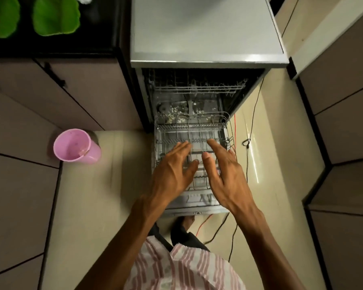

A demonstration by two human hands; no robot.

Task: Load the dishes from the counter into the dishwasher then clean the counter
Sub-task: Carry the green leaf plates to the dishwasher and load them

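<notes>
The grey dishwasher [208, 38] stands open in front of me, its door [197, 204] folded down. Its lower wire rack [224, 124] is pulled out over the door and holds no dishes. My left hand [174, 172] and my right hand [222, 174] hover side by side above the rack, fingers spread and straight, holding nothing. The upper rack [197, 88] sits further back inside the machine. Two green plates [55, 17] lie on the dark counter [50, 47] at the upper left.
A pink plastic bin [73, 146] stands on the floor left of the dishwasher. Black and red cables [249, 141] trail over the floor on the right. Cabinet fronts [29, 101] close in on the left and on the right.
</notes>
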